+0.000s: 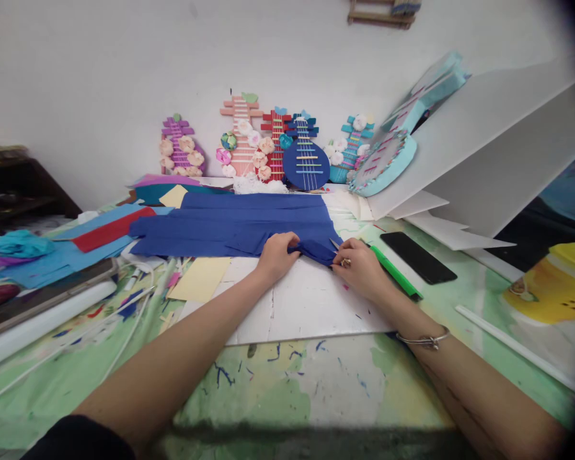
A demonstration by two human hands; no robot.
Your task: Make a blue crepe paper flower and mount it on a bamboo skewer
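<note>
Both hands, left (280, 255) and right (359, 265), converge at the blue paper (249, 220).

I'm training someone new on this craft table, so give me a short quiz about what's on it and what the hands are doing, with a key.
1. True or false: the left hand and the right hand both touch the dark blue sheet.
2. Multiple choice: what colour is the container at the far right? A) red B) yellow C) purple
3. Fill in: the bracelet is on the ___ wrist.

Key: 1. true; 2. B; 3. right
</note>
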